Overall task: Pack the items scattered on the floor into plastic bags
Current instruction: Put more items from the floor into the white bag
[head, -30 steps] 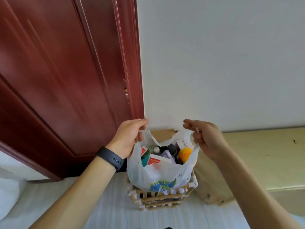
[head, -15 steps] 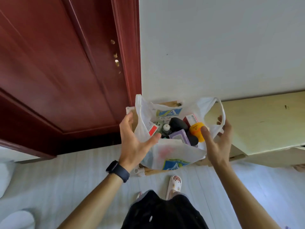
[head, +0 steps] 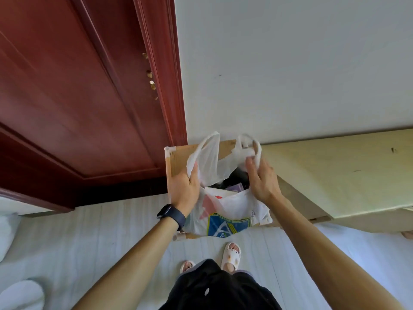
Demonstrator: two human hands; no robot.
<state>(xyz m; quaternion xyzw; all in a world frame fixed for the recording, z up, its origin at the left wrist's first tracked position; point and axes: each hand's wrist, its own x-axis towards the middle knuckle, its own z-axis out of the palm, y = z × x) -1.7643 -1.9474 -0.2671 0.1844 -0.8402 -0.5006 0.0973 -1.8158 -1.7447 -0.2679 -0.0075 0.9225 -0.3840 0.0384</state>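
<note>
Head view: left hand and right hand each hold a handle of the plastic bag — fingers curled round the film. Bag sits just below the fingers, on a wooden crate.

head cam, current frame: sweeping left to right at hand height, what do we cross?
In order: red door → left hand → plastic bag → right hand → pale wooden board.
</note>
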